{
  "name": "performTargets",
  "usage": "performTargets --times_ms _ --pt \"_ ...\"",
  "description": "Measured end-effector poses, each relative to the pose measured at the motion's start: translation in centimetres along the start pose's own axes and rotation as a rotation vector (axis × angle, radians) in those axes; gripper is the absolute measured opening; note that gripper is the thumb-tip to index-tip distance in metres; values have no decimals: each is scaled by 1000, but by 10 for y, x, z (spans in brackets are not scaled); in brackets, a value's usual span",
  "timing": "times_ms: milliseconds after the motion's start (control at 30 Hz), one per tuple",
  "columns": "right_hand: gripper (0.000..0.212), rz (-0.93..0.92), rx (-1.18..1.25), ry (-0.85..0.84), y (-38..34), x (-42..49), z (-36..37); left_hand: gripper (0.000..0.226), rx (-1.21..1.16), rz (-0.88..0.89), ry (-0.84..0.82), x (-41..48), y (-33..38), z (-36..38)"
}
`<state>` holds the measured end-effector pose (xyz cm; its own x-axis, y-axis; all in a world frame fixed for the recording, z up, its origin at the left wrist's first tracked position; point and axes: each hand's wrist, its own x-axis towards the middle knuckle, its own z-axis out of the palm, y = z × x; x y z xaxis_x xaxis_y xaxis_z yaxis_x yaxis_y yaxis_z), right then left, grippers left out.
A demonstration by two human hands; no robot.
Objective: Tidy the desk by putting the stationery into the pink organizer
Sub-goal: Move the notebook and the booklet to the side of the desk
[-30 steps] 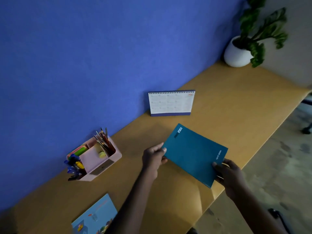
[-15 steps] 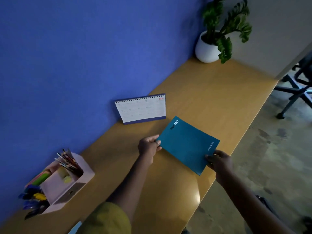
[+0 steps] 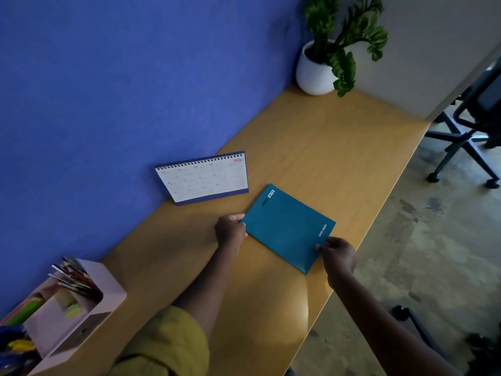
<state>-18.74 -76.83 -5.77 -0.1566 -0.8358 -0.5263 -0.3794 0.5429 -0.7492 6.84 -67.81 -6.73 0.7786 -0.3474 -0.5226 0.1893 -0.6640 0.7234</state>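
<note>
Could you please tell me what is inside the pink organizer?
The pink organizer holds pencils in its tall compartment and blurred green and yellow items in others; its walls hide whatever lies deeper.

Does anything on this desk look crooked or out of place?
The teal notebook is turned at an angle to the desk edge; the left hand and right hand grip its ends. Nothing looks spilled or damaged.
</note>
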Motion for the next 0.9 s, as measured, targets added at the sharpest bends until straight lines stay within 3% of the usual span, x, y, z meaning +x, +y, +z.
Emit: performTargets --times_ms 367,533,700,900 --pt "34 -64 -125 55 2 0 7 40 415 166 40 -1 15 3" --pt "38 -110 -184 19 9 -2 6 45 511 139 22 -14 15 -6" --pt "51 -227 -258 -12 14 -36 2 53 318 102 5 -60 5 -36" --pt "38 -435 -317 -241 37 -111 21 36 24 40 4 -123 -30 -82"
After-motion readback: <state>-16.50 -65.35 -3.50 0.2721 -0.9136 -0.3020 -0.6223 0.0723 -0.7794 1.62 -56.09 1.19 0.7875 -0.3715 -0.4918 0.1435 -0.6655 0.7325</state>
